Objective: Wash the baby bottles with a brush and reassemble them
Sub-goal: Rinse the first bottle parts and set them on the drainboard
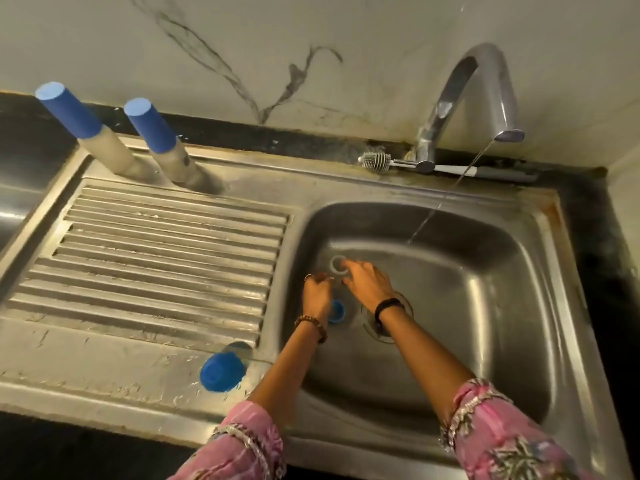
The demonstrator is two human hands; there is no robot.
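Observation:
Both hands are down in the sink basin. My right hand reaches forward and its fingertips pinch a whitish ring, which is blurred. My left hand is beside it with curled fingers; what it holds, if anything, is unclear. A blue bottle part lies on the basin floor just under the left wrist. A blue cap stands on the drainboard's front edge. Two capped baby bottles stand at the back left. The bottle brush lies on the ledge behind the tap.
The tap runs a thin stream of water into the basin's far side. The drain sits under my right wrist. A ribbed drainboard fills the left half. A dark counter borders the sink.

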